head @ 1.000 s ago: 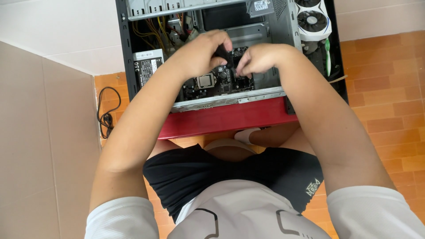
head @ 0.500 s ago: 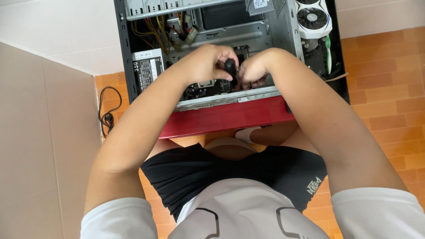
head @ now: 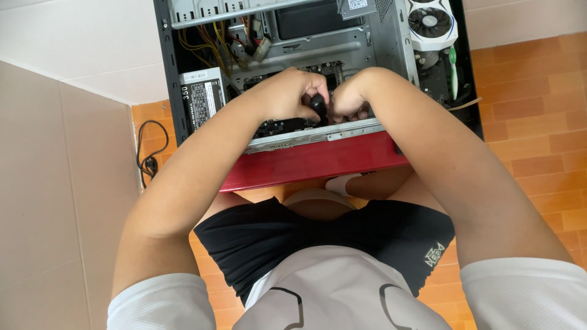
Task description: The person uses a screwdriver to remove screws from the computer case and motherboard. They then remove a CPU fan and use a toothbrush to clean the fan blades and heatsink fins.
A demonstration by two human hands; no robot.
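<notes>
Nearest the camera, below the two forearms, sit a pale grey shirt with two short sleeves and a pair of black shorts, soft cloth against bare knees. Past them stands one open computer case, lying on its side, with a glossy red panel along its near edge and a bare steel rim above that.

Both hands meet inside the case. One left hand is curled tight round one black rounded tool handle, which stands upright just over the dark circuit board; what the tool's tip meets is hidden. One right hand is bunched into a loose fist touching the handle's other side; whether its fingers truly grip the handle or only steady it I cannot tell.

Beyond the hands, one boxy black power supply sits at the left of the case, with a bundle of yellow and black wires above it. One white graphics card with a round fan lies on the black side panel to the right.

Orange rectangular floor tiles, matte, run under everything; one black cable coils on them at left, beside smooth beige wall tiles.
</notes>
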